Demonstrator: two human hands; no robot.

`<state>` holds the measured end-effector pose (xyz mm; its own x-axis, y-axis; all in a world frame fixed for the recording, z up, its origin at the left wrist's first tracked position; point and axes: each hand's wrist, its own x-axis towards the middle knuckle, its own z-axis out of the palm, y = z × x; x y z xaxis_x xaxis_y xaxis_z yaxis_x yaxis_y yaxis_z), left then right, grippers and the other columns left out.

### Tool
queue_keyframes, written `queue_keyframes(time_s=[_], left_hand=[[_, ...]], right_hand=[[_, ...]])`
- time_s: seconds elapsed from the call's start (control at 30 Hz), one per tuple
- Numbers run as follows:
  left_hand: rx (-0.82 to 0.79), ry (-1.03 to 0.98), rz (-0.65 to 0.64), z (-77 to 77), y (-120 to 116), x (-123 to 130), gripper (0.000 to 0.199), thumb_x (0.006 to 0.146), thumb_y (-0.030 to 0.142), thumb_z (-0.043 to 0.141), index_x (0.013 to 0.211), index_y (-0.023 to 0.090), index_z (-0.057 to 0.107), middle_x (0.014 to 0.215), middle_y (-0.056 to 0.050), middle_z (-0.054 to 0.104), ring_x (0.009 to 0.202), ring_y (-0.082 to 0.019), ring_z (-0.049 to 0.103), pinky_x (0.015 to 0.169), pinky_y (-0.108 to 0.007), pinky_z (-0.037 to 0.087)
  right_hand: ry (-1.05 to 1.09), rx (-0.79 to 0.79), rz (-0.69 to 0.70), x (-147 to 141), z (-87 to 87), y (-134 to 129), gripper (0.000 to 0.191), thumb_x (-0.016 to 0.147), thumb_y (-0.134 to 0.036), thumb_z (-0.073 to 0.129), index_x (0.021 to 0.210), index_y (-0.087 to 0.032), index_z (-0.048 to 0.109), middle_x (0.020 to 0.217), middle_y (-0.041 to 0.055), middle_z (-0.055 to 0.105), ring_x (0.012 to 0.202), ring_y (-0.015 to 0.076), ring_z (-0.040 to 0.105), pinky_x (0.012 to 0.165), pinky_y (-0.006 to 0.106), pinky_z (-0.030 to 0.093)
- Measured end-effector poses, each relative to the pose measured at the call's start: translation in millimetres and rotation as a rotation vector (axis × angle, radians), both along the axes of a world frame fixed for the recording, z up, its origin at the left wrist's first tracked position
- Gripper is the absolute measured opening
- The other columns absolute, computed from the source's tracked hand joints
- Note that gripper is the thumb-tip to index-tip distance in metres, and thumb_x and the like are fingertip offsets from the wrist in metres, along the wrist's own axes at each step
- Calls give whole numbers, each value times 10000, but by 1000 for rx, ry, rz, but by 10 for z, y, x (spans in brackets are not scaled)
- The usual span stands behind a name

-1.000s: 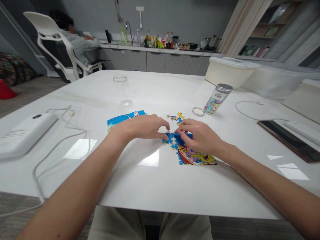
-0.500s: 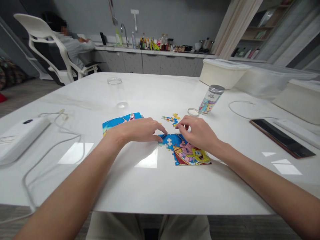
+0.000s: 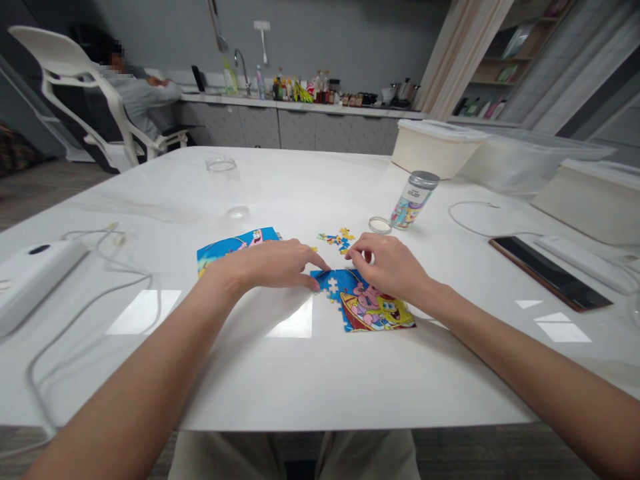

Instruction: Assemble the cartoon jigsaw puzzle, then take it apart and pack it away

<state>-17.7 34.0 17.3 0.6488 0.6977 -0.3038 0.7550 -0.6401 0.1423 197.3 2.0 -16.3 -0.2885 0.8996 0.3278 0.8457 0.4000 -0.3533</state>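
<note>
Two hands: left hand (image 3: pixel 260 264) open, fingertips (image 3: pixel 316 285) touching the blue edge of the SpongeBob jigsaw section (image 3: pixel 375 308); right hand (image 3: pixel 387 268) curled just above that section, grip apart, nothing visibly held
Jigsaw: SpongeBob section on the white desk (image 3: pixel 280 380), below the hands; loose jigsaw pieces (image 3: pixel 337 239) just beyond; Patrick jigsaw section (image 3: pixel 235 247) to the left
Nearby: printed canister (image 3: pixel 414 200) beside its round lid (image 3: pixel 380 225)
</note>
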Motion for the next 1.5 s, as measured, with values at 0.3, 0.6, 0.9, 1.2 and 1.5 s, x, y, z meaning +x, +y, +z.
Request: queue_keyframes(time_s=[0.3, 0.6, 0.9, 1.2, 1.5], left_hand=[[117, 12, -2, 31, 43, -7, 376, 931, 409, 396, 1221, 337, 624, 1009, -64, 720, 905, -240, 661, 740, -329, 456], [189, 106, -3, -11, 58, -12, 392, 942, 394, 328, 1176, 299, 628, 992, -92, 708, 876, -262, 665, 721, -353, 465], [201, 180, 53, -9, 54, -12, 452, 947, 389, 296, 1211, 204, 613, 1034, -163, 690, 889, -310, 673, 761, -416, 483], [203, 174, 44, -18, 62, -31, 448, 944, 351, 293, 1241, 208, 596, 1018, -156, 692, 897, -305, 669, 776, -431, 481], [212, 169, 54, -47, 83, -45, 467, 946, 370, 295, 1327, 248, 537, 1038, -148, 693, 901, -306, 673, 774, -431, 482]], right_hand=[[8, 22, -29, 87, 41, 70, 243, 848, -197, 485, 730, -185, 698, 788, 35, 659, 670, 154, 558, 652, 309, 394], [-20, 61, 56, 290, -38, 266, 242, 859, -168, 479, 993, -162, 681, 1062, 98, 662, 988, 227, 618, 923, 380, 467], [-152, -22, 74, 395, -176, 342, 348, 854, -160, 480, 1168, -148, 628, 1272, 130, 609, 1167, 255, 575, 1031, 422, 436], [-160, -81, 21, 515, -72, 393, 226, 816, -170, 554, 1006, -169, 677, 1022, 91, 694, 954, 235, 649, 858, 373, 499], [-139, -105, -31, 572, -64, 459, 218, 814, -160, 580, 994, -148, 704, 1004, 105, 673, 850, 204, 651, 832, 365, 514]])
